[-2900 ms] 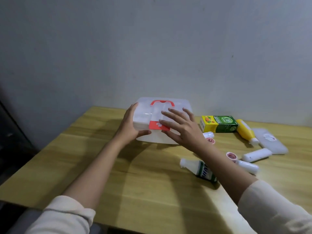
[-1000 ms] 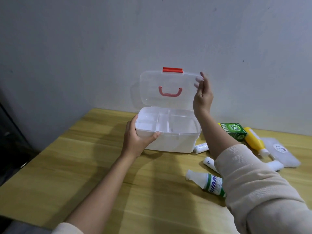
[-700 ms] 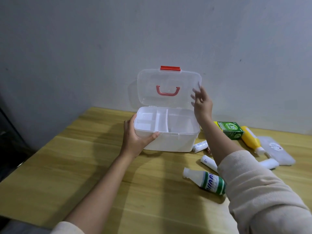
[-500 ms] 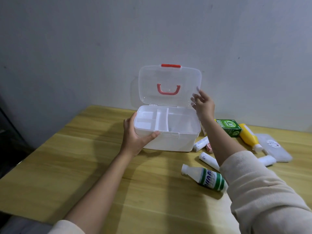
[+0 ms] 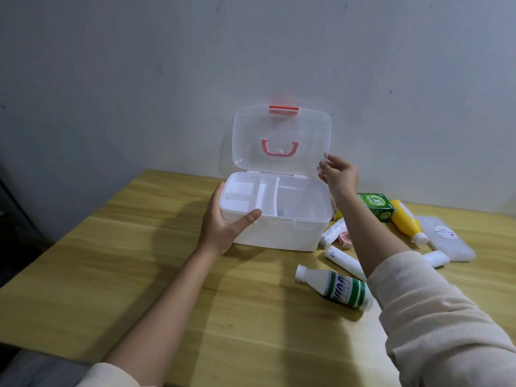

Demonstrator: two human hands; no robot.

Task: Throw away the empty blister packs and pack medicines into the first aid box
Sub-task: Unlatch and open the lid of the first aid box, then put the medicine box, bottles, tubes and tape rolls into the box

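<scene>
While the wooden table (image 5: 111, 275) carries everything, I see the first aid box (image 5: 279, 233) standing open near its far edge, lid (image 5: 282, 129) upright; my left hand (image 5: 223, 227) grips its front-left corner; my right hand (image 5: 339, 174) pinches the lid's lower right edge; the medicines (image 5: 343, 286) lie just right of it.

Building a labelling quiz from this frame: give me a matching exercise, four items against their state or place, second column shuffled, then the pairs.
Column 1
1. box lid
2. left hand
3. green-banded bottle
4. green carton

Column 2
A. lying on its side on the table, nearest the camera
B. gripping the first aid box's front left corner
C. raised upright, right hand at its edge
D. on the table beside the yellow bottle

Pairs: 1-C, 2-B, 3-A, 4-D
</scene>
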